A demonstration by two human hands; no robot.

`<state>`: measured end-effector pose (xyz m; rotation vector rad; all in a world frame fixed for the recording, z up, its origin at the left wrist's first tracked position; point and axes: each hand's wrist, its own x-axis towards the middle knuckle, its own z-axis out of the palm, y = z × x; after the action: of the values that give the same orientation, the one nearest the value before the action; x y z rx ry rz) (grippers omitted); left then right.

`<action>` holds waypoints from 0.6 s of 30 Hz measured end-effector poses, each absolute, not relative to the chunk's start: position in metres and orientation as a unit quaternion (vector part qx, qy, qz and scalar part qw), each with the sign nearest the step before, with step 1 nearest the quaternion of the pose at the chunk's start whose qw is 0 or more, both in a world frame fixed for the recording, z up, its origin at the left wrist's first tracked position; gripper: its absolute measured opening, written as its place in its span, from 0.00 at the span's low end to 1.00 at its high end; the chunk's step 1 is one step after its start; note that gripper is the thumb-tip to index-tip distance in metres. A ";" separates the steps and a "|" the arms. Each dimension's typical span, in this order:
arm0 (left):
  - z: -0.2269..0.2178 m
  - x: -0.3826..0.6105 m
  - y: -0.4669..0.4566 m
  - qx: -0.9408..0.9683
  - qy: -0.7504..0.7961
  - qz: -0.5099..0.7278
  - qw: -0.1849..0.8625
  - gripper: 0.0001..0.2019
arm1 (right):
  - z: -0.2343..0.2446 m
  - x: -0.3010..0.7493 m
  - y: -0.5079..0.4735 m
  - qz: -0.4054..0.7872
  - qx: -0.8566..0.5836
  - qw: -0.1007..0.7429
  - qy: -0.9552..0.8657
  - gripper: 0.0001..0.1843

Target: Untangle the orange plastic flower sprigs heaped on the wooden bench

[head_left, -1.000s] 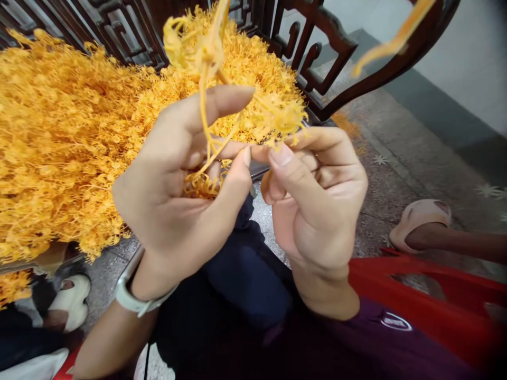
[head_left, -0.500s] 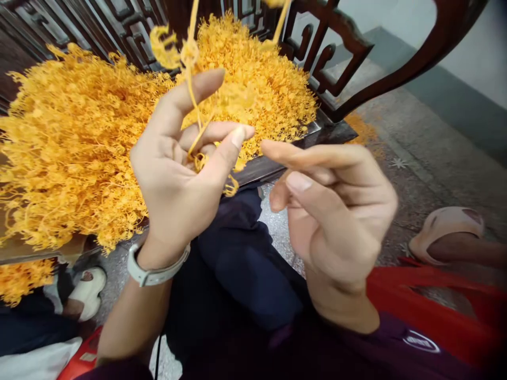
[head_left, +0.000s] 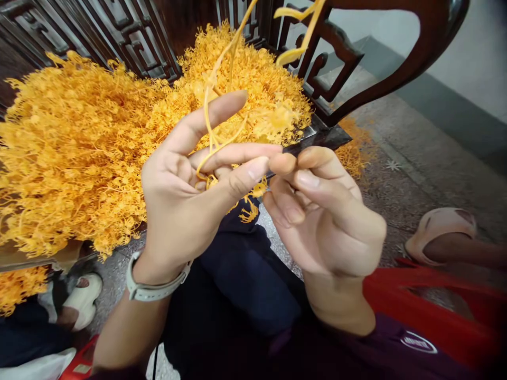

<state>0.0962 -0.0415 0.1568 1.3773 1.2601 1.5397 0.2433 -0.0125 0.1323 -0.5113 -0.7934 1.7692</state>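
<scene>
Closing in, my curled right hand (head_left: pixel 328 221), hold unclear, meets my left hand (head_left: pixel 182 211) pinching a thin orange plastic sprig (head_left: pixel 216 140); grip it low.

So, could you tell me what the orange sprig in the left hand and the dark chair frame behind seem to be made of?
The orange sprig pinched in the left hand is probably moulded plastic: uniform colour, thin looping stems, faintly waxy. The chair frame looks like lacquered dark wood: carved fretwork, glossy highlights.
</scene>
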 end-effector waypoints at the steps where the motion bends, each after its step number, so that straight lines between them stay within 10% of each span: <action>1: 0.157 0.096 -0.041 0.533 0.484 0.598 0.352 0.26 | 0.132 0.244 -0.013 0.740 -0.223 0.539 -0.337 0.07; 18: 0.152 0.098 -0.039 0.564 0.536 0.586 0.228 0.27 | 0.125 0.243 -0.012 0.686 -0.245 0.579 -0.367 0.09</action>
<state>0.0979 -0.0394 0.1523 1.5521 1.4752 1.6137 0.2431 -0.0121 0.1250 -0.5729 -0.8574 1.6040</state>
